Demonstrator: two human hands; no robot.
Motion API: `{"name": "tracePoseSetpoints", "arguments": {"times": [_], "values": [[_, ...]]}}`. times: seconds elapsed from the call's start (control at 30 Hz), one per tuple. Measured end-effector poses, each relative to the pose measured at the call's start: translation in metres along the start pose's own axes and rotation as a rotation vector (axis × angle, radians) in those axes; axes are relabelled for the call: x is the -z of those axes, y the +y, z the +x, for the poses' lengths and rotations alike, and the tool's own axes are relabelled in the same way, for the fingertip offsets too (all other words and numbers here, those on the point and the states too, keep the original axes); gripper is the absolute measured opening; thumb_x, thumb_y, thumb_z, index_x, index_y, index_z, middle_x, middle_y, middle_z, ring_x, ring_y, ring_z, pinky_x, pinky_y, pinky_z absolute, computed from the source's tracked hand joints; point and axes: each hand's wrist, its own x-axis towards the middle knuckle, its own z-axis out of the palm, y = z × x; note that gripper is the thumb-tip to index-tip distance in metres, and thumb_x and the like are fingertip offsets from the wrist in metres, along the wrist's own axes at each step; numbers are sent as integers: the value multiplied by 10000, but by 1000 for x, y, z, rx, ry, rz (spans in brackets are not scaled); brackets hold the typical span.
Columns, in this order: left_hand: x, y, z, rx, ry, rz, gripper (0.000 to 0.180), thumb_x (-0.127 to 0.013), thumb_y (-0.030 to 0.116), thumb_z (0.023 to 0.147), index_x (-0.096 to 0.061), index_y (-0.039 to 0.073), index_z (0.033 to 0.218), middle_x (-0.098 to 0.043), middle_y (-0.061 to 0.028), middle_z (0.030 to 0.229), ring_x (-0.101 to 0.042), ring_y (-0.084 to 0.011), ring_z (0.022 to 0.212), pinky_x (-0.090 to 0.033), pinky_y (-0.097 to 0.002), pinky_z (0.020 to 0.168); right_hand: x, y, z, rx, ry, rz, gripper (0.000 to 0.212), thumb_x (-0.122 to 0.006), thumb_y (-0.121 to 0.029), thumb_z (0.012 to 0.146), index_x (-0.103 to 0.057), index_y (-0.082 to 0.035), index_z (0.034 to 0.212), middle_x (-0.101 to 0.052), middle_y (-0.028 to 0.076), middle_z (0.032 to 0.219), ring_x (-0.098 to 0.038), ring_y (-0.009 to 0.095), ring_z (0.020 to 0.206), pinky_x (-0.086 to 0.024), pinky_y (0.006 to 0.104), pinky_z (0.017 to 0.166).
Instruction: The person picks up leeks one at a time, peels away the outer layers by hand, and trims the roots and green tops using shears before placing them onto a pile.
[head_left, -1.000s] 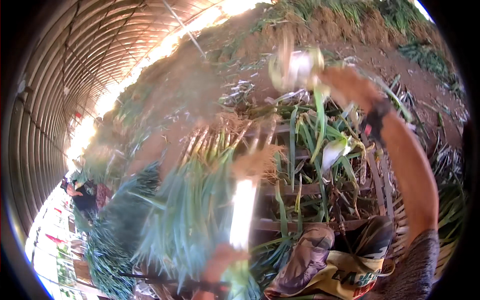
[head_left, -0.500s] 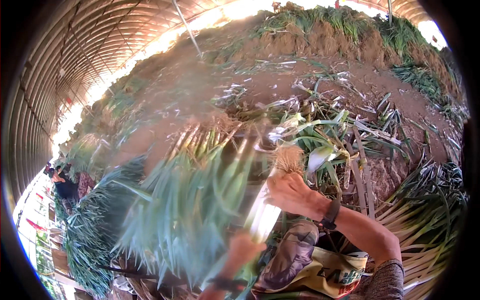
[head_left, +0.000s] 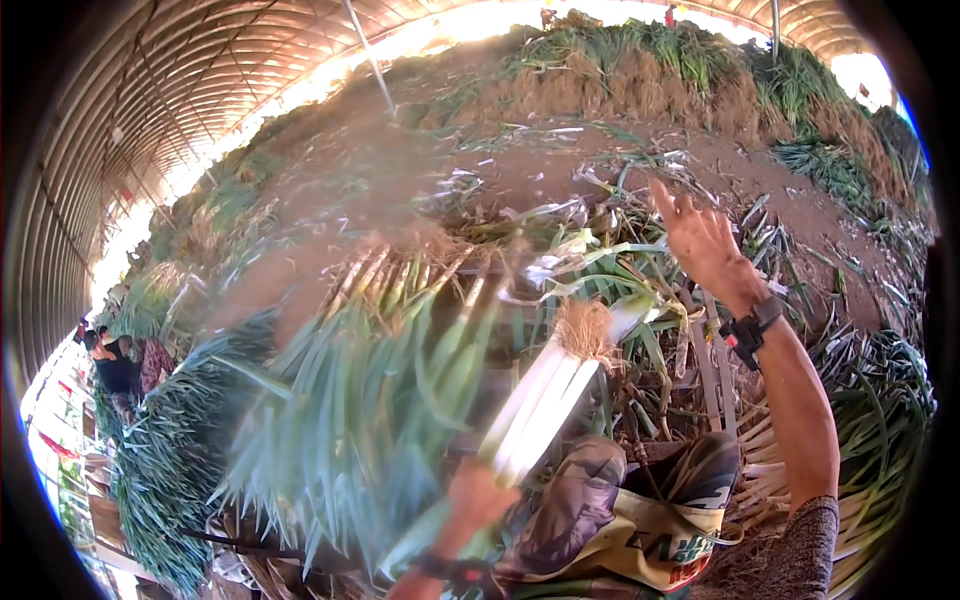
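My left hand (head_left: 478, 497) grips a bunch of leeks (head_left: 545, 392) by the white stems, root ends pointing up and away, green tops running down past my wrist. My right hand (head_left: 703, 240) is raised out to the right with fingers spread and nothing in it, above scattered leek trimmings (head_left: 590, 250). A dark watch (head_left: 748, 330) sits on that wrist. A blurred pile of leeks (head_left: 370, 370) with green leaves lies just left of the held bunch.
Bare brown soil (head_left: 480, 170) rises to a mound with green plants (head_left: 640, 60) at the far side. More leek piles lie at the left (head_left: 160, 450) and right (head_left: 880, 420). Another person (head_left: 115, 360) crouches at far left. An arched greenhouse roof (head_left: 150, 100) spans overhead.
My right hand let go near the leeks' root ends and swung up and out to the right, fingers spread. The bunch stays in my left hand.
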Motion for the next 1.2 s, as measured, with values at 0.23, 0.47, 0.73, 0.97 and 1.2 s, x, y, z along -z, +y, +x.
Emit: {"name": "tracePoseSetpoints", "arguments": {"times": [0.23, 0.47, 0.73, 0.97, 1.2], "values": [[48, -19, 31, 12, -71, -464, 351, -895, 198, 669, -726, 3, 908, -727, -62, 786, -684, -123, 721, -552, -261, 650, 2, -50, -64, 200, -145, 614, 310, -660, -101, 848, -537, -36, 1124, -639, 215, 887, -664, 388, 780, -560, 451, 683], [135, -3, 22, 42, -66, -853, 473, -815, 49, 612, -688, -25, 1062, -716, -90, 920, -678, -165, 822, -542, -302, 760, -12, -132, -112, 458, -133, 989, 420, -683, -169, 864, -484, -27, 1206, -633, 180, 1009, -660, 259, 689, -583, 338, 585], [159, -2, -1, -190, 76, -1114, 509, -824, 153, 525, -675, -20, 980, -633, -165, 1026, -639, -268, 900, -531, -363, 796, -12, -258, -130, 405, -268, 1476, 423, -605, -172, 863, -507, 23, 1225, -654, 225, 1056, -673, 391, 767, -574, 452, 687], [193, 6, -24, -267, 207, -1176, 484, -767, 281, 539, -649, 61, 954, -535, -138, 1157, -552, -340, 1036, -469, -491, 930, -52, -239, -163, 487, -368, 1159, 141, -597, -152, 808, -654, -23, 819, -664, 179, 745, -676, 388, 732, -552, 479, 654], [218, -7, -31, -415, 395, -1214, 482, -786, 278, 555, -630, 81, 967, -483, -92, 1200, -494, -283, 1110, -402, -461, 1005, -43, -171, -123, 345, -455, 967, 198, -590, -191, 823, -654, -18, 753, -667, 164, 749, -681, 369, 758, -560, 463, 675]]}}
